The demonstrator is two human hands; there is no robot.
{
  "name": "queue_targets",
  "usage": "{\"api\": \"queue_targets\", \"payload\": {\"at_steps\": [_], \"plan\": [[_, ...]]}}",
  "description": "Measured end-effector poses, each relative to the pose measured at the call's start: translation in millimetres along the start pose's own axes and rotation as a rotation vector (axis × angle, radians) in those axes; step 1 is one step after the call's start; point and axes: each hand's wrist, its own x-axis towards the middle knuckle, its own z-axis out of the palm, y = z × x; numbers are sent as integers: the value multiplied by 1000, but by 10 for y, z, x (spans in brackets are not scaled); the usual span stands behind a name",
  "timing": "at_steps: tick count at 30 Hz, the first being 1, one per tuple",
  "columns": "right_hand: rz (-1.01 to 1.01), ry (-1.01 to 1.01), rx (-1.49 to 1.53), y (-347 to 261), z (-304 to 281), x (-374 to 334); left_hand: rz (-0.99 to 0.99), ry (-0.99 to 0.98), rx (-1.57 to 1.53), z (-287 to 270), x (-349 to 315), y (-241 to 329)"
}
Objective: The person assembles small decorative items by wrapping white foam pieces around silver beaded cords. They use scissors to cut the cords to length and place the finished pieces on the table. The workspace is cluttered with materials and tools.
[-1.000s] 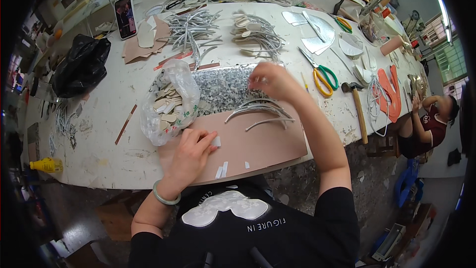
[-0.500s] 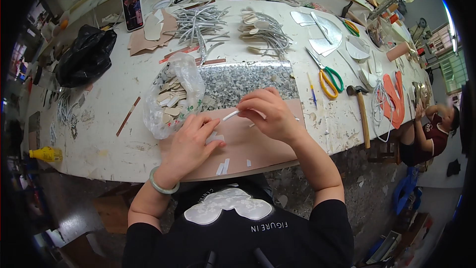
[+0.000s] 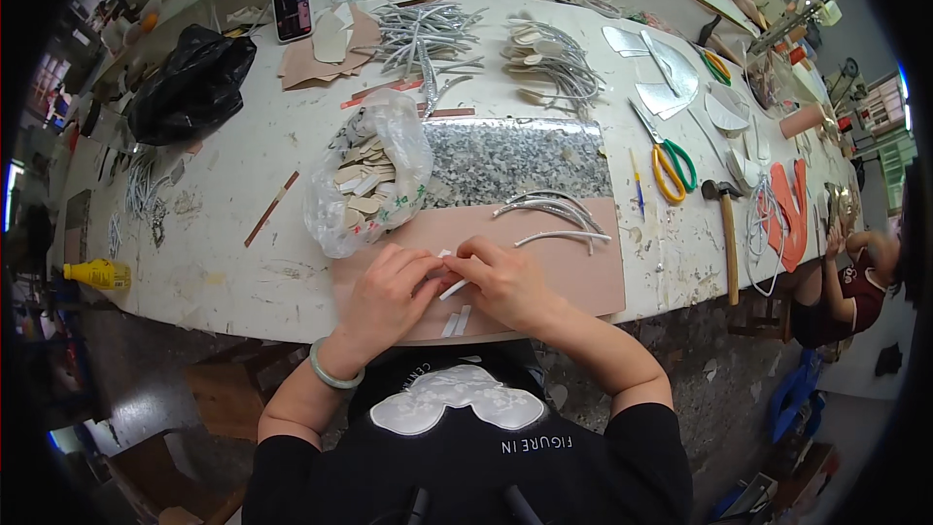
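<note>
Close together over the near part of a pinkish-brown board [image 3: 583,277], my two hands meet at the fingertips. My right hand [image 3: 507,284] is closed in a pinch, and a short length of white cord [image 3: 454,289] sticks out below its fingers. My left hand [image 3: 391,290] is closed too, thumb and fingers against the right fingertips; what it pinches is mostly hidden. Small white strips [image 3: 456,322] lie on the board just below the hands. Several silvery-white cords [image 3: 554,206] rest on the board beyond my right hand.
A clear plastic bag [image 3: 330,204] of beige pieces sits left of a speckled slab [image 3: 515,160]. To the right lie scissors [image 3: 671,170], a hammer [image 3: 724,233] and orange pieces [image 3: 785,219]. Bundles of cords [image 3: 423,39] and a phone [image 3: 292,0] are farther back. A person [image 3: 850,277] sits at far right.
My right hand has come nearer and to the left with the white cord, meeting my left hand. The cords it covered now show on the board. The view has shifted slightly.
</note>
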Motion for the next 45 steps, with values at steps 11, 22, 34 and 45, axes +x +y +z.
{"api": "queue_targets", "payload": {"at_steps": [11, 22, 34, 45], "plan": [[-47, 376, 10, -122, -301, -39, -65, -71, -76, -47, -19, 1], [-65, 109, -86, -24, -264, -325, -80, 255, 281, -473, 420, -422], [71, 352, 289, -266, -518, -8, -439, 224, -579, -506, 360, -103], [-264, 370, -51, -297, -561, 222, -663, -5, -1344, -361, 171, 292]]}}
